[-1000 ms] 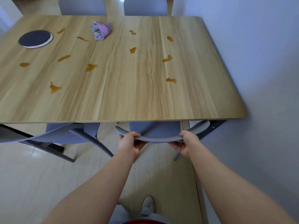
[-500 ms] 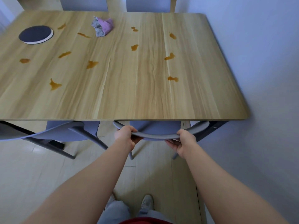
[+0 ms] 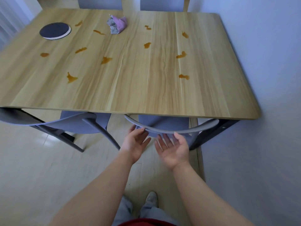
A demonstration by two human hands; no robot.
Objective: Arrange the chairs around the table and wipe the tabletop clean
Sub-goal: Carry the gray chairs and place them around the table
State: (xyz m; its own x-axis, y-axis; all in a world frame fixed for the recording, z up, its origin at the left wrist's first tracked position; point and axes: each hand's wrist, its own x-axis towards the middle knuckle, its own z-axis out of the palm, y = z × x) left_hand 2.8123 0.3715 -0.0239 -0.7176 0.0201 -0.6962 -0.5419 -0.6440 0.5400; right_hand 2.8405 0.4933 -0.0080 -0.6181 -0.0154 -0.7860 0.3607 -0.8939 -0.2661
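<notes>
A light wooden table (image 3: 130,88) carries several orange-brown stains (image 3: 71,77). A crumpled purple and grey cloth (image 3: 117,25) lies near its far edge. A grey-blue chair (image 3: 171,129) is tucked under the near edge, its curved backrest just in front of my hands. My left hand (image 3: 135,144) is open, its fingertips at the backrest. My right hand (image 3: 174,149) is open, palm up, a little off the backrest. A second grey-blue chair (image 3: 78,123) stands under the table to the left.
A dark round mat (image 3: 55,31) lies on the table's far left. Two more chairs (image 3: 100,3) stand along the far side. A pale wall (image 3: 268,79) runs close along the right. The table's dark leg (image 3: 210,136) stands by the right chair.
The chair slid further under the table. Both hands gripped its backrest before; now they have let go and opened, drawn slightly back.
</notes>
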